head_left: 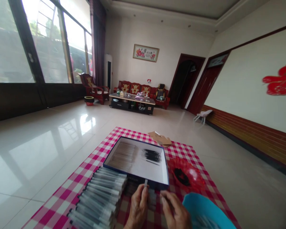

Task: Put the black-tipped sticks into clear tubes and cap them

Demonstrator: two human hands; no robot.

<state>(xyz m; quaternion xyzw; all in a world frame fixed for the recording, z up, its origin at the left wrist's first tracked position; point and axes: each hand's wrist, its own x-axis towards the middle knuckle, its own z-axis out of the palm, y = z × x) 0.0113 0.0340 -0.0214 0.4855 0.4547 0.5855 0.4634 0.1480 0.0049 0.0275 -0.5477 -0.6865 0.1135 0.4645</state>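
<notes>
My left hand [138, 205] is closed round a slim clear plastic tube [146, 182], whose tip sticks up past the thumb. To its right, my right hand [175, 210] has its fingers bent in a pinch; whatever lies between them is too blurred to name. Just beyond both hands sits a shallow white box with a dark blue rim [167, 170]. Thin clear sticks [121, 156] lie along its left side, and thin black sticks [152, 156] on its right. Left of my hands is a pile of translucent tubes with dark ends [97, 198].
A red bowl [196, 176] with small black parts stands right of the box. In front is a blue basin [193, 198] with pale pieces inside. Brown cardboard [160, 139] lies at the far edge of the checked tablecloth [85, 168]. A coffee table [133, 99] stands across the room.
</notes>
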